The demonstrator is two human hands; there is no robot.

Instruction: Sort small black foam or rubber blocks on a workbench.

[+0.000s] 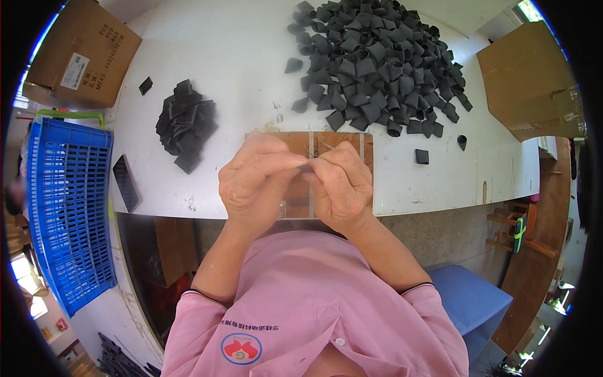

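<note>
Both hands meet over a brown wooden board [295, 143] with pale strips across it, near the table's front edge. My left hand [256, 179] is closed, thumb and forefinger pinched together. Against its fingertips, my right hand [342, 187] is pinched in the same way. A small dark bit shows between the fingertips, mostly hidden, so its kind cannot be made out. Beyond the board to the right lies a big heap of black folded fabric loops [377, 66]. Left of my hands is a smaller pile of flat black fabric pieces [184, 122].
A blue plastic crate [72, 207] stands at the left, below a cardboard box [81, 53]. Another cardboard box [534, 78] is at the right. A dark phone-like slab [125, 182] lies by the white table's [245, 75] left edge. A blue stool [471, 298] stands lower right.
</note>
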